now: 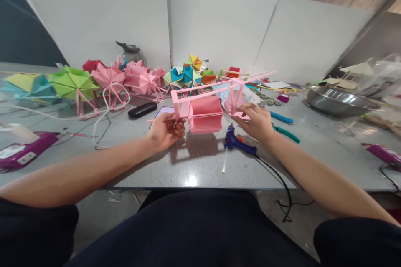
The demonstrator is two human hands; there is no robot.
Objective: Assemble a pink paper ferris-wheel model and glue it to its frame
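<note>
From the head camera, both bare hands hold a pink frame of thin, straight sticks just above the grey, faintly speckled worktop, near its front middle. The left hand has its fingers curled tight around the frame's near-left upright, knuckles facing the camera. The right hand lies flatter, its fingers pressed together on the frame's right end, where a long stick runs up and away to the right. Hung inside the frame is a pink paper box, matte and folded, with a rounded front; its shadow falls on the worktop beneath. Just under the right hand lies a blue glue gun of smooth plastic with an orange trigger, its black cord trailing off the front edge. Beside it lie teal-handled pliers. Behind the frame rest a glossy black case, a white looped cable and a row of pleated paper pinwheels: green, pink and blue-and-yellow. At right sits a shallow steel bowl, shiny and round; at far left, a purple packet.
</note>
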